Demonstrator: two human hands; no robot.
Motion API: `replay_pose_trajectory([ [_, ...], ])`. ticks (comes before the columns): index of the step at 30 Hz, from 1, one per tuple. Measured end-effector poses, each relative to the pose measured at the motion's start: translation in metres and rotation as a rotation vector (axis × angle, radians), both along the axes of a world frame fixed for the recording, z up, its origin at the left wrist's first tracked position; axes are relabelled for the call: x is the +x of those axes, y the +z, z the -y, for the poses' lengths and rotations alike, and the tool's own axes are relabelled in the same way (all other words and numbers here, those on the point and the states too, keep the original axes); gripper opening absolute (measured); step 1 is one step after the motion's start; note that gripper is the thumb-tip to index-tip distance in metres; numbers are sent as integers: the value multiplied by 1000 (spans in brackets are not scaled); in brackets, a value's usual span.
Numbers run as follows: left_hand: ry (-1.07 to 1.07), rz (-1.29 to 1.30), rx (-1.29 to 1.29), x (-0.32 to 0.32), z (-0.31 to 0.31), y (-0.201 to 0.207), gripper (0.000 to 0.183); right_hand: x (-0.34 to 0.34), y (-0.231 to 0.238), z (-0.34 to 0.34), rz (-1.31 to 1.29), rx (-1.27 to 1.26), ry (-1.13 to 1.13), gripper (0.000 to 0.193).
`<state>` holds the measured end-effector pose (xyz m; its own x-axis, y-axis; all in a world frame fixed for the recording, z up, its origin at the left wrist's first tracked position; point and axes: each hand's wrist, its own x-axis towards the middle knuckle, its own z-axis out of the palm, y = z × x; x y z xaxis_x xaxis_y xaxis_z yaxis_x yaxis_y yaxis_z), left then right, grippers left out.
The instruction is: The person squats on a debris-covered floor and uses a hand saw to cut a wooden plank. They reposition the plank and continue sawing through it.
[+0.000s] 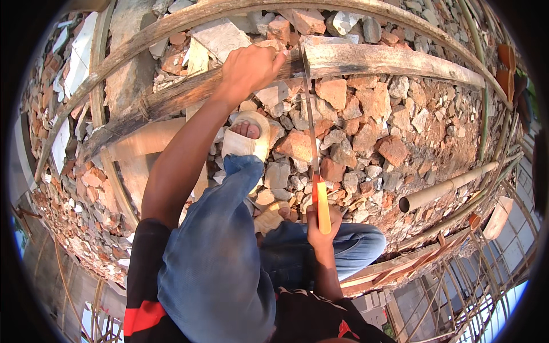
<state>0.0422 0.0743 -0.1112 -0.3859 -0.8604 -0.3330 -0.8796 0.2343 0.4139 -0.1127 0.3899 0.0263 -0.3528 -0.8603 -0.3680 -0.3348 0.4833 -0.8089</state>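
My right hand is closed round the orange and yellow handle of a hand saw. Its long thin blade runs away from me, and the far end meets a long wooden beam. Left of the blade the wood is dark and weathered; right of it, a paler length continues to the right. I cannot tell how deep the blade sits. Just left of the blade, my left hand grips the dark part from above, thumb toward the saw. My sandaled foot rests on the rubble below the beam.
Broken brick and stone rubble covers the ground. A curved pole passes beyond the beam. A hollow pipe or bamboo tube lies at the right. Several thin poles stand at the lower right, and planks lie at the left.
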Motion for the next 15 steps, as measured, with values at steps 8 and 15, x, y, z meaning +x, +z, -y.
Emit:
replay_pose_trajectory([
  [8,7,-58,-40,-4,3,0,54,-7,-22,24,9,123,-199,10],
  [15,23,-40,-38,-3,3,-5,56,-4,-27,-18,-9,59,-177,11],
])
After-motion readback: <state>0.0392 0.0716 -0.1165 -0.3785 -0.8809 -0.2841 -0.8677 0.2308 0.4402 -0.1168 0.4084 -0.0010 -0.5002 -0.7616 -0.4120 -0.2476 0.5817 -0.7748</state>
